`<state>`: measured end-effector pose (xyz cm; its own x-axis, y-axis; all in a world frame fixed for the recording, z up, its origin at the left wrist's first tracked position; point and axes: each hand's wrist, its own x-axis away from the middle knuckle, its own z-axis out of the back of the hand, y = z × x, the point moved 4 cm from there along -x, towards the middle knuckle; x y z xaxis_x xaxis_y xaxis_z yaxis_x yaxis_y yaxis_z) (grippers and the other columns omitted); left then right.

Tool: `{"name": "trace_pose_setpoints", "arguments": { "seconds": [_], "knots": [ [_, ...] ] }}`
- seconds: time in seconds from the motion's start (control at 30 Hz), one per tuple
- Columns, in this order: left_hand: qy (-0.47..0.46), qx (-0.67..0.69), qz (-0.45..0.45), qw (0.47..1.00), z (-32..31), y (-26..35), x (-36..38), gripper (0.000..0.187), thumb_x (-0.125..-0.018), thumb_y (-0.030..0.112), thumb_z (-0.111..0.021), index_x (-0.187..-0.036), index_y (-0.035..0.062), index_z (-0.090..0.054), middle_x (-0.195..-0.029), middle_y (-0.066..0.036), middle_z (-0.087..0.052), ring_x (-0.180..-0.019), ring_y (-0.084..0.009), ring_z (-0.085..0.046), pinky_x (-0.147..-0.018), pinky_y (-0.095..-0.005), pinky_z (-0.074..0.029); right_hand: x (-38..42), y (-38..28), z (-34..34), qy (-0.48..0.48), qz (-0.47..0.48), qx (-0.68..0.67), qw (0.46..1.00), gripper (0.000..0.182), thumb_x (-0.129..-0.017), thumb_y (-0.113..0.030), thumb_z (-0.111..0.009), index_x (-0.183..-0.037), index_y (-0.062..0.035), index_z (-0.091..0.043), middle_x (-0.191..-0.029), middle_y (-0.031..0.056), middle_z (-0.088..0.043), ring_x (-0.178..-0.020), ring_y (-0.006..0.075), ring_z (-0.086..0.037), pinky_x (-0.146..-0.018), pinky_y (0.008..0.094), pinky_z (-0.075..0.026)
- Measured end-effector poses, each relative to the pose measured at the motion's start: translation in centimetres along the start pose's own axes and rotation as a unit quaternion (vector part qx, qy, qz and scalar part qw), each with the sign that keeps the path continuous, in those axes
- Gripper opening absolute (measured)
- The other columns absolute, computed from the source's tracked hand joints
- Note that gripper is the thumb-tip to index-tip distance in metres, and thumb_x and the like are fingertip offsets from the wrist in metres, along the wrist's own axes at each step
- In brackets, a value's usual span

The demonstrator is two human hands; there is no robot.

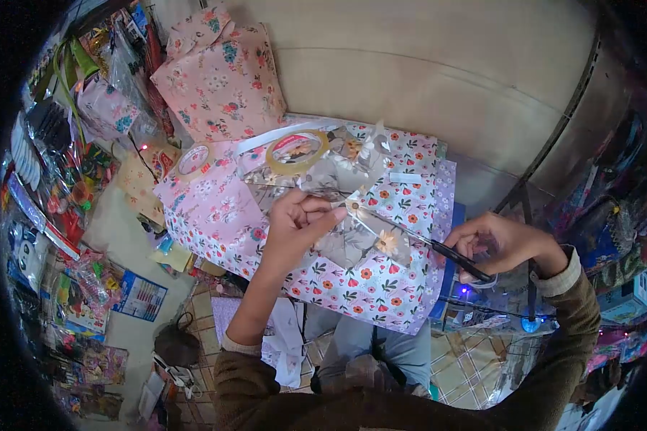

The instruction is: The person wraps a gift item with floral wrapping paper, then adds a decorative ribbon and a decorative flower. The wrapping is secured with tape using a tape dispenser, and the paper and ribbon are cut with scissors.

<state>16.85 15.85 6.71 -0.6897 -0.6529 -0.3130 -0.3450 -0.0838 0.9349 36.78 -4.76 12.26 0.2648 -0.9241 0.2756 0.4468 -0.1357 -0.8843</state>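
Note:
My left hand [302, 221] pinches a piece of grey floral wrapping paper [341, 248], thumb pressed against the fingers. To the right, my right hand [492, 243] grips a pair of scissors [453, 257] by its black handles. The blades point left across the grey paper towards my left fingertips; I cannot make out how far apart they are. Behind my left hand a wide roll of clear tape [272, 161] lies on more grey paper. White wrapping paper with red and orange flowers [345, 291] and pink floral paper [216, 201] spread underneath.
A pink floral wrapped parcel [226, 86] stands at the back left. Near it lies a smaller tape roll [207, 155]. Packaged goods [86, 280] crowd the left side, and more goods [618, 237] hang at the right. Paper scraps [284, 345] lie below the work surface.

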Motion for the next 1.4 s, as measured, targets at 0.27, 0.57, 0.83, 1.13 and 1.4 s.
{"name": "trace_pose_setpoints", "arguments": {
  "seconds": [0.27, 0.57, 0.83, 1.13, 1.4],
  "knots": [
    [-0.023, -0.015, 0.007, 1.000, 0.0, -0.2, 0.0, 0.024, -0.080, 0.002, -0.071, -0.084, 0.0027, -0.047, -0.080, -0.010, -0.067, -0.070, -0.0061, -0.062, -0.050, -0.0158, -0.042, -0.2, 0.4, 0.1, 0.018, 0.013, -0.011, 1.000, 0.037, -0.078, -0.009, -0.074, -0.112, -0.0002, -0.062, -0.078, -0.0045, -0.063, -0.070, 0.0009, -0.053, -0.061, 0.0176, -0.038],
    [-0.011, -0.010, 0.027, 1.000, -0.6, 0.5, 0.0, 0.022, -0.081, 0.003, -0.070, -0.085, 0.0026, -0.048, -0.083, -0.010, -0.067, -0.074, -0.0071, -0.063, -0.058, -0.0166, -0.047, -0.2, 0.2, 0.0, 0.022, 0.014, -0.028, 0.999, 0.037, -0.079, -0.008, -0.073, -0.112, 0.0012, -0.062, -0.081, -0.0028, -0.065, -0.072, 0.0009, -0.053, -0.063, 0.0174, -0.040],
    [-0.012, 0.025, 0.036, 0.999, -0.2, 0.1, -0.1, 0.023, -0.080, -0.001, -0.070, -0.081, 0.0038, -0.048, -0.083, -0.010, -0.066, -0.076, -0.0094, -0.064, -0.063, -0.0185, -0.050, -0.1, 0.4, -0.1, 0.017, 0.015, -0.029, 0.999, 0.037, -0.080, -0.005, -0.069, -0.115, 0.0018, -0.060, -0.082, -0.0019, -0.065, -0.073, 0.0014, -0.053, -0.063, 0.0177, -0.040],
    [-0.001, 0.083, 0.053, 0.995, 0.3, 0.0, -0.2, 0.023, -0.080, -0.003, -0.069, -0.082, 0.0052, -0.048, -0.085, -0.011, -0.066, -0.078, -0.0097, -0.064, -0.065, -0.0182, -0.049, 0.0, 0.8, -0.2, -0.005, 0.033, -0.069, 0.997, 0.038, -0.080, -0.004, -0.068, -0.117, 0.0019, -0.057, -0.084, -0.0032, -0.062, -0.075, 0.0018, -0.051, -0.064, 0.0175, -0.039],
    [0.022, 0.133, 0.060, 0.989, 0.7, -0.1, 0.0, 0.025, -0.084, 0.001, -0.064, -0.105, 0.0011, -0.050, -0.095, -0.010, -0.066, -0.087, -0.0107, -0.063, -0.075, -0.0227, -0.049, 0.4, 0.2, 0.0, -0.010, 0.013, -0.116, 0.993, 0.041, -0.085, -0.012, -0.068, -0.121, 0.0007, -0.055, -0.075, -0.0059, -0.055, -0.068, 0.0005, -0.048, -0.058, 0.0170, -0.036]
  ]
}}
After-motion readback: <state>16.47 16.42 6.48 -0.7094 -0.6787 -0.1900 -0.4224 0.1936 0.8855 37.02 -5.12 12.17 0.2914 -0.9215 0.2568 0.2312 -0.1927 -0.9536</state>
